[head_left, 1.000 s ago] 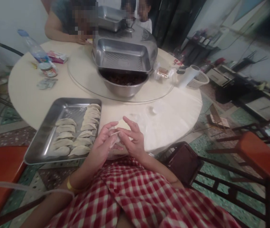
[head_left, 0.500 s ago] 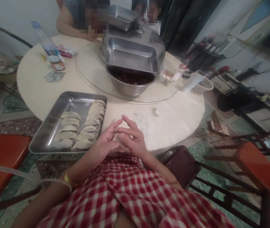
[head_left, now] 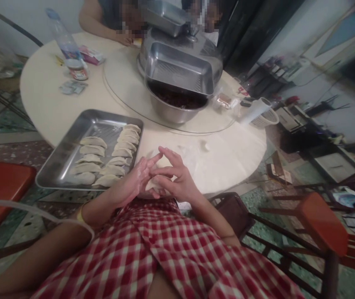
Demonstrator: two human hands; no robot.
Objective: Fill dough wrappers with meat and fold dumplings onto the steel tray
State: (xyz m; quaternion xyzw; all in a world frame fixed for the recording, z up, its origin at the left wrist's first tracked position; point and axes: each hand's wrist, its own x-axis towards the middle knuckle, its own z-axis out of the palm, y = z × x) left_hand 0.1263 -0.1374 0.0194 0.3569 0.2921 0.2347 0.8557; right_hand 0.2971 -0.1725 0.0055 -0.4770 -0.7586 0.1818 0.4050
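My left hand (head_left: 135, 182) and my right hand (head_left: 176, 178) meet at the near edge of the round table (head_left: 49, 112), both pinched on one pale dumpling (head_left: 154, 182) between the fingers. The upper fingers of both hands stick out and cross above it. Just left of my hands stands a steel tray (head_left: 68, 153) with two rows of several folded dumplings (head_left: 117, 151). Beyond my hands sits a steel bowl of dark filling (head_left: 176, 104) on the glass turntable (head_left: 124, 87).
A steel pan (head_left: 180, 72) leans over the bowl. A small bit of dough (head_left: 205, 145) lies on the table to the right. A bottle (head_left: 62, 39) and jar (head_left: 77, 69) stand far left. People sit at the far side. Orange chairs (head_left: 322, 222) flank me.
My hands have kept pinching the dumpling, with the fingers now crossed more tightly over it. The view has swung a little to the left and down.
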